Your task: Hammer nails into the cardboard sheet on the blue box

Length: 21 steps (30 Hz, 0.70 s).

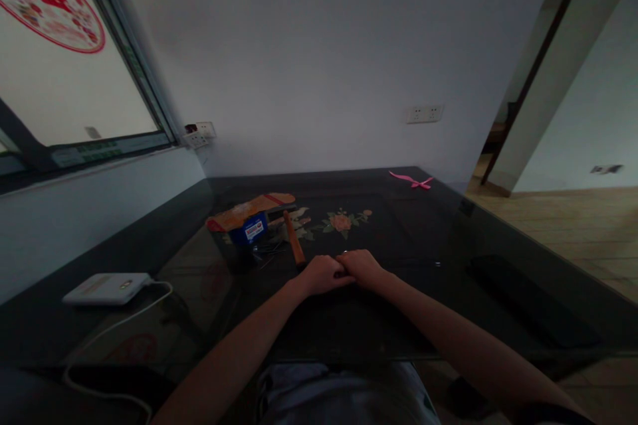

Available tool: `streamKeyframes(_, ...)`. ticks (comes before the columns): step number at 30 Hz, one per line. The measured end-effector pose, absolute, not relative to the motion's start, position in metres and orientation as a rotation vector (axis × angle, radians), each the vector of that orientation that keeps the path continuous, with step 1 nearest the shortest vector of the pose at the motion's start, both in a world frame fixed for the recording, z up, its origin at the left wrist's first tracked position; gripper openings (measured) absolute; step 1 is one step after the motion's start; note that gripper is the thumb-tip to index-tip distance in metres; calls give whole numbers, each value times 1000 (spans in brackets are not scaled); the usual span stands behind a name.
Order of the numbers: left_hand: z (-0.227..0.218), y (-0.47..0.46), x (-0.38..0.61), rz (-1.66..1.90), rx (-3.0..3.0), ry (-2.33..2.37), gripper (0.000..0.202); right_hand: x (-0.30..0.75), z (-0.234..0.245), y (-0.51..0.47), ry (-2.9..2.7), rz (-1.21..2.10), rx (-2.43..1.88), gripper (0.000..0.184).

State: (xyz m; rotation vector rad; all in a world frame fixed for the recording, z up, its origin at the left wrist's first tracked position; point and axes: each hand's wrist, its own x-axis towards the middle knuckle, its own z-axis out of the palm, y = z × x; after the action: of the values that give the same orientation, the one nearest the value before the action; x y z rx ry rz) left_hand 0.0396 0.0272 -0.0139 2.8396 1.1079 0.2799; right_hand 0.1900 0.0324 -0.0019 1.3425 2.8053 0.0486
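My left hand [321,273] and my right hand [363,267] rest together on the dark tabletop near its front edge. Their fingers are curled and meet in the middle, and I see nothing held in them. Just beyond my left hand lies a tool with an orange-brown wooden handle [294,240], its near end almost touching that hand; its far end is unclear. Beside it stands a blue box [252,230] with a white label, and a crumpled orange-brown wrapper [254,209] lies across it. Several thin metal pieces [269,250] are scattered next to the box.
A white power bank [108,288] with a white cable [130,314] lies at the left. At the far right corner is a pink strap-like thing [413,180]. A long black object [531,299] and a tiny shiny piece [437,264] lie to the right. Wall sockets [425,114] are behind.
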Motion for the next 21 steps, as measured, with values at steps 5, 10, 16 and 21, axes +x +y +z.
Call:
streamKeyframes(5, -14, 27, 39, 293, 2826, 1107, 44, 191, -2, 32, 2816, 57, 1338, 16)
streamKeyframes(10, -16, 28, 39, 318, 2826, 1092, 46, 190, 0, 30, 2824, 65, 1336, 16)
streamKeyframes(16, -15, 28, 39, 294, 2825, 1105, 45, 190, -3, 33, 2803, 56, 1345, 17)
streamKeyframes(21, -16, 28, 39, 301, 2837, 1100, 45, 190, -1, 32, 2803, 44, 1344, 18)
